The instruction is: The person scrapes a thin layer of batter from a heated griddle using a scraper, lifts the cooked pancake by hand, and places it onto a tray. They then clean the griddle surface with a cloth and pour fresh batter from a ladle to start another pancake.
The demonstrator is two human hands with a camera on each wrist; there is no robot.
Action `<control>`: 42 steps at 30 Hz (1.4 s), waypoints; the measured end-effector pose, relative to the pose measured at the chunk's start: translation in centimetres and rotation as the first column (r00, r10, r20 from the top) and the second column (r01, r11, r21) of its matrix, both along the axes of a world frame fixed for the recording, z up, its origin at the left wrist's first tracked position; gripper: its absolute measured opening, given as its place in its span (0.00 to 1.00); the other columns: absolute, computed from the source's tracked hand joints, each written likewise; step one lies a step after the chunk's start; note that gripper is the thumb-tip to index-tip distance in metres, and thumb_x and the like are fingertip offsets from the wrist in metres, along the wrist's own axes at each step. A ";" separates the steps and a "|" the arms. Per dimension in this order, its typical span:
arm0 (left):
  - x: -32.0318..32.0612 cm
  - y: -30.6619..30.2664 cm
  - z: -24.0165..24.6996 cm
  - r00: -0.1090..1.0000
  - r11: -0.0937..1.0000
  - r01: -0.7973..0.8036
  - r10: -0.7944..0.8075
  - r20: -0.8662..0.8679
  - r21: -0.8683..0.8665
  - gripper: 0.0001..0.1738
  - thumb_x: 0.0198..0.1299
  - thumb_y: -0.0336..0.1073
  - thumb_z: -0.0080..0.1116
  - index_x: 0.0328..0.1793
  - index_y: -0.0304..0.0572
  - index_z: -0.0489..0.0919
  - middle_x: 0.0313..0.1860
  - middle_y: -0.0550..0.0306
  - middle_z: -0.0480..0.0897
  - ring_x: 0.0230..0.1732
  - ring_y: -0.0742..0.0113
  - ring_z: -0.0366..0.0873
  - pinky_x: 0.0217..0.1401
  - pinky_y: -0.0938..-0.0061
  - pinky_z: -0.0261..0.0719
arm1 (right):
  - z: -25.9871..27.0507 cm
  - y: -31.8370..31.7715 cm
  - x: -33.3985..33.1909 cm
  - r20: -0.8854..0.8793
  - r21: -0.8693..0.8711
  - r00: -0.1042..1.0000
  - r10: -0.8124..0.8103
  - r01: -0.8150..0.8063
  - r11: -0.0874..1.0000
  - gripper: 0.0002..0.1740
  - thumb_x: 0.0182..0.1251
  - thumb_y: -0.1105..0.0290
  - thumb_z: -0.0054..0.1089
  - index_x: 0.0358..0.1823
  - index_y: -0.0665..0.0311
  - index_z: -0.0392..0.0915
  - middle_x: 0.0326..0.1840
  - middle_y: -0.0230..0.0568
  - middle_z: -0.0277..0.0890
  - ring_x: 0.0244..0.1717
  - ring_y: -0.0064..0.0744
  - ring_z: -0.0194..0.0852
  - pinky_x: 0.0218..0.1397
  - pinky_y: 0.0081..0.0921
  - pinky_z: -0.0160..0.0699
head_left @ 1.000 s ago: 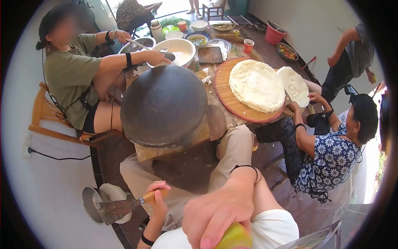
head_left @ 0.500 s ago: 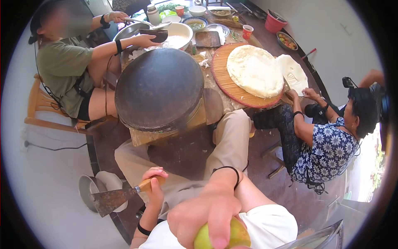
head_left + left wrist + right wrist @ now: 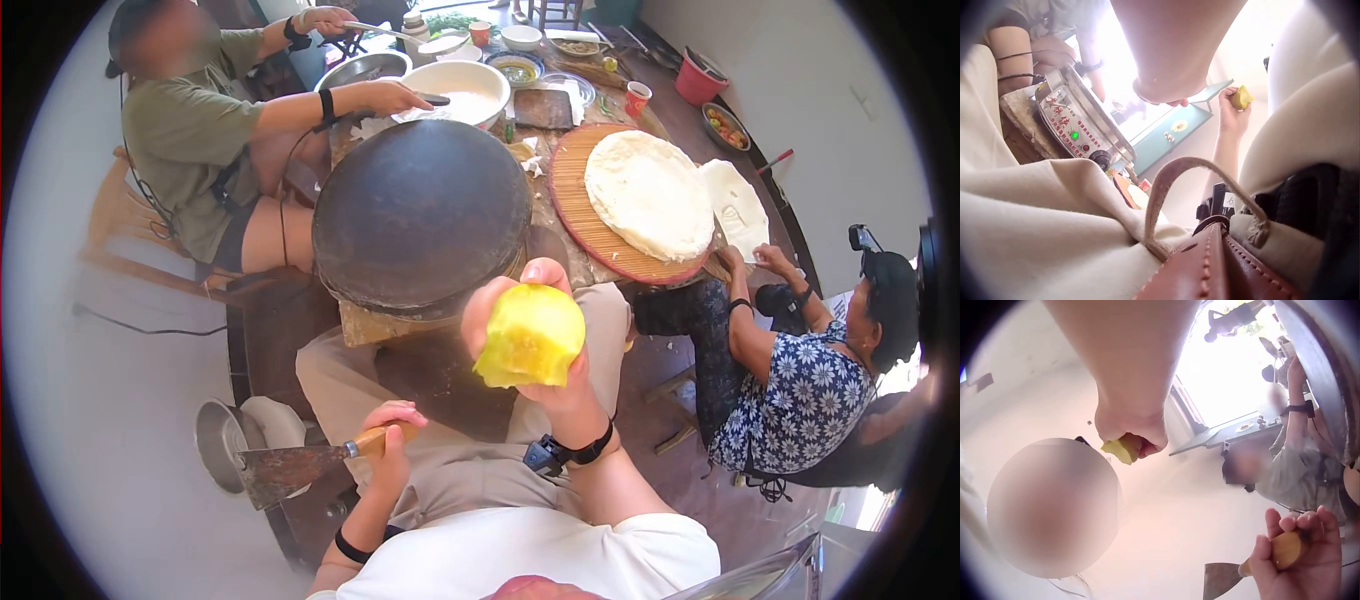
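scraper [image 3: 285, 470] pointed left, low by the lap, its wooden grip clenched in l hand [image 3: 388, 445]. r hand [image 3: 565, 385] grasped peeled yellow fruit [image 3: 530, 335], held up just near of dark griddle [image 3: 420, 215]. flatbreads [image 3: 650, 195] lay far right on mat [image 3: 565, 200].

The table [image 3: 372, 326] is carrying a griddle [image 3: 420, 215] just beyond the right hand [image 3: 556, 385], a mat [image 3: 573, 215] lying to its right, a bowl [image 3: 470, 92] sitting farthest off.

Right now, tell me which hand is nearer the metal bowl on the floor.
Left. The left hand, gripping the scraper, is just beside the metal bowl; the right hand is raised farther away, holding the yellow fruit.
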State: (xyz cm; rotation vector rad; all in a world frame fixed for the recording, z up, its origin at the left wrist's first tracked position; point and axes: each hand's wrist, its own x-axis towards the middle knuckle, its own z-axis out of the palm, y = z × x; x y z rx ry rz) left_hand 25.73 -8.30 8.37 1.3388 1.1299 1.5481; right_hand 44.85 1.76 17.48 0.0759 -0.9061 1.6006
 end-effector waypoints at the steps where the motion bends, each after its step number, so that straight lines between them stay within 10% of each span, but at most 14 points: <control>1: -0.1 -0.1 -0.3 1.000 1.000 -0.005 0.005 -0.001 0.000 0.11 0.61 0.37 0.46 0.38 0.37 0.74 0.28 0.53 0.80 0.39 0.62 0.74 0.55 0.64 0.69 | -0.1 0.3 0.2 0.013 -0.047 1.000 -0.023 0.023 0.999 0.42 0.52 0.44 0.65 0.58 0.54 0.51 0.51 0.50 0.65 0.50 0.33 0.68 0.49 0.25 0.73; 22: 0.8 0.6 0.0 0.996 0.999 0.040 -0.043 -0.082 -0.037 0.14 0.63 0.41 0.44 0.40 0.36 0.71 0.29 0.53 0.77 0.37 0.65 0.73 0.56 0.63 0.69 | -0.6 0.8 1.5 0.042 -0.166 0.984 -0.174 0.179 0.970 0.33 0.58 0.50 0.59 0.57 0.55 0.54 0.47 0.51 0.66 0.45 0.36 0.68 0.43 0.27 0.72; 29: 1.3 0.5 0.1 0.999 0.995 0.015 -0.020 -0.048 -0.098 0.11 0.62 0.37 0.46 0.39 0.36 0.74 0.29 0.53 0.80 0.40 0.63 0.74 0.56 0.65 0.69 | 2.4 -2.3 1.4 -0.039 0.381 0.998 0.041 -0.023 0.924 0.35 0.58 0.62 0.61 0.58 0.60 0.48 0.48 0.52 0.65 0.53 0.44 0.65 0.62 0.47 0.53; 35: 1.7 1.1 1.0 0.998 0.998 0.059 -0.059 0.012 -0.032 0.12 0.62 0.39 0.47 0.39 0.36 0.74 0.28 0.52 0.80 0.38 0.65 0.74 0.55 0.65 0.69 | 4.8 -3.4 0.5 -0.022 0.404 0.997 0.069 -0.055 0.913 0.29 0.59 0.55 0.61 0.53 0.60 0.56 0.35 0.58 0.73 0.29 0.48 0.73 0.32 0.35 0.68; 38: 1.6 0.9 0.7 0.999 0.999 0.033 -0.033 -0.009 -0.009 0.13 0.62 0.40 0.47 0.38 0.36 0.75 0.29 0.53 0.80 0.37 0.65 0.74 0.54 0.65 0.69 | 3.5 -2.8 1.0 0.110 0.508 0.851 0.514 -0.493 0.706 0.27 0.61 0.54 0.59 0.56 0.56 0.59 0.39 0.58 0.73 0.35 0.50 0.72 0.37 0.38 0.68; 42: 1.5 0.8 1.5 0.999 0.997 0.048 -0.049 -0.011 -0.061 0.13 0.62 0.40 0.48 0.37 0.36 0.75 0.29 0.54 0.80 0.35 0.65 0.75 0.55 0.65 0.69 | 4.3 -3.9 -0.5 -0.125 0.505 0.974 0.191 -0.104 0.857 0.29 0.59 0.57 0.62 0.59 0.52 0.62 0.45 0.61 0.71 0.42 0.51 0.72 0.44 0.40 0.69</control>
